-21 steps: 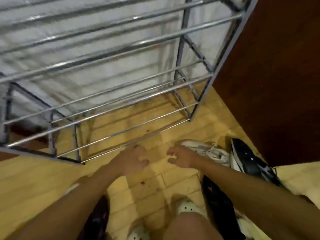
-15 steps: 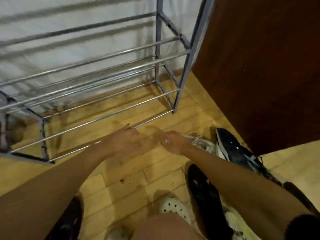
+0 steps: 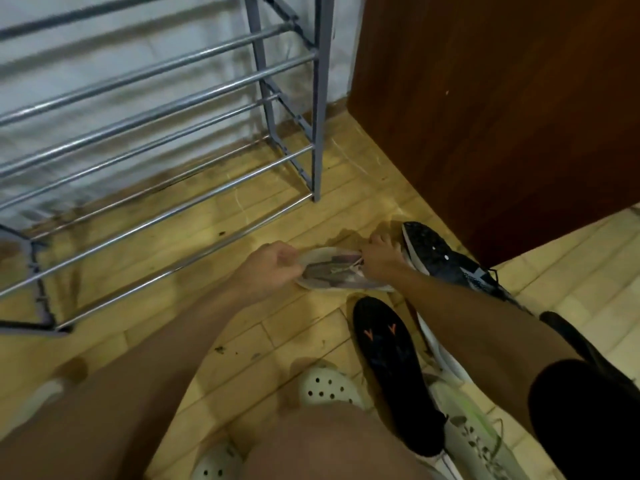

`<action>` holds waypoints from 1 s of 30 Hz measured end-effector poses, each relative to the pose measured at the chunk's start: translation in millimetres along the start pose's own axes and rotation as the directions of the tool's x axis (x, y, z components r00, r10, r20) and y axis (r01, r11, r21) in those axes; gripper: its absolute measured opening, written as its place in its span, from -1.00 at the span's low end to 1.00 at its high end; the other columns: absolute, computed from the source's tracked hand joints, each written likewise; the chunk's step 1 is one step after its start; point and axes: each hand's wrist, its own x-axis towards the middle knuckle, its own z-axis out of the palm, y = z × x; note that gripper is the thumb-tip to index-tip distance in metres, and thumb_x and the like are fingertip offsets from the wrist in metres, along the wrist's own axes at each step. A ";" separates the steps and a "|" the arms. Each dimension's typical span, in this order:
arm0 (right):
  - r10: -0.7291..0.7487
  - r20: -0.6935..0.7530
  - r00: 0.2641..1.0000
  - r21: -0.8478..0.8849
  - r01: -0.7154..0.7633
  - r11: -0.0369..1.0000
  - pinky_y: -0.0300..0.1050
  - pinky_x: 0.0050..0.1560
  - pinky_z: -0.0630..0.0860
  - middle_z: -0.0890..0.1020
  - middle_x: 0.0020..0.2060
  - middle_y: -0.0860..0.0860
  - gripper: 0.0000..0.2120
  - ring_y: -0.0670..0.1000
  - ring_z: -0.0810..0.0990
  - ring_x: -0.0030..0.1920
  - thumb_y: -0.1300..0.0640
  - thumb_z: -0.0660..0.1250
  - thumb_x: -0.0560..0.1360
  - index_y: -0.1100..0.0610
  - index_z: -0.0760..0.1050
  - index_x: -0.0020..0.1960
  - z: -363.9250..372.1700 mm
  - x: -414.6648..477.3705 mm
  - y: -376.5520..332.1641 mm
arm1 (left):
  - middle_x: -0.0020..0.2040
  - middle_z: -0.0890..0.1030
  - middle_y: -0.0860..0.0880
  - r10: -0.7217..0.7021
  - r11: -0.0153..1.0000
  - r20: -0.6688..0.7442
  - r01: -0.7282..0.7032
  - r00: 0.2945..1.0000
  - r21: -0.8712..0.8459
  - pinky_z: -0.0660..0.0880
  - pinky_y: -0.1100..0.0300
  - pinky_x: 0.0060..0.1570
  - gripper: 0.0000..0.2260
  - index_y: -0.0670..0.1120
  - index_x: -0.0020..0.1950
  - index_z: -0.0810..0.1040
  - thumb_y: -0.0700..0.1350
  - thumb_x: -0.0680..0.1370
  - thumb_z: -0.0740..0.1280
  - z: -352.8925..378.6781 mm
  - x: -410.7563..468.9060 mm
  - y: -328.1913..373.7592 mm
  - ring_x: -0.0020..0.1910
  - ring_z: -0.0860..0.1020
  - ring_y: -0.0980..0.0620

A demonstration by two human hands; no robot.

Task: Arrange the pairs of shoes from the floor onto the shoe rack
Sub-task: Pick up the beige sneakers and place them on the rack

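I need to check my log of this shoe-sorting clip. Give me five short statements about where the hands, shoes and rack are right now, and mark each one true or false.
1. Both hands are on the pale grey-and-white lace-up sneaker on the floor. True: the left hand is at its toe end, the right hand at its laces.
2. The grey metal-bar shoe rack already holds shoes. False: no shoes show on its bars.
3. The black shoe with orange marks lies nearer the person than the pale sneaker. True.
4. The white perforated clog sits on the rack. False: it is on the floor.
5. The dark brown wooden panel is left of the rack. False: it is to the right.
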 end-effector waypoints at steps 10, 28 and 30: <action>-0.122 -0.005 0.992 -0.192 0.119 0.974 0.16 0.30 0.30 0.38 0.38 0.18 -0.37 0.23 0.34 0.37 0.14 0.19 0.58 0.18 0.00 0.56 12.5 -26.2 -17.1 | 0.14 0.50 0.03 -0.050 0.999 -0.010 0.050 0.999 0.013 0.39 0.22 -0.01 -0.71 0.03 0.24 0.49 0.02 0.53 0.29 -11.9 -45.3 -5.7 0.09 0.50 0.06; -0.465 -0.488 0.738 0.293 0.641 0.709 -0.08 -0.02 0.47 0.70 -0.04 0.04 -0.81 0.03 0.62 0.00 0.11 0.38 0.52 0.10 0.63 0.11 -200.7 -195.5 -161.0 | 0.11 0.51 0.02 -0.048 0.989 -0.418 -0.014 0.907 -0.144 0.44 0.25 -0.10 -0.56 -0.13 0.36 0.39 -0.03 0.52 0.34 -123.1 -211.1 34.6 -0.03 0.55 0.04; -0.507 -0.510 0.694 0.309 0.699 0.645 -0.10 0.00 0.51 0.71 -0.06 0.01 -0.82 0.00 0.63 -0.02 0.09 0.39 0.50 0.08 0.65 0.08 -220.2 -226.5 -193.9 | 0.09 0.58 0.05 -0.040 0.932 -0.454 -0.130 0.890 -0.337 0.49 0.20 -0.09 -0.63 -0.09 0.30 0.45 -0.03 0.52 0.35 -134.9 -240.1 28.9 -0.02 0.59 0.04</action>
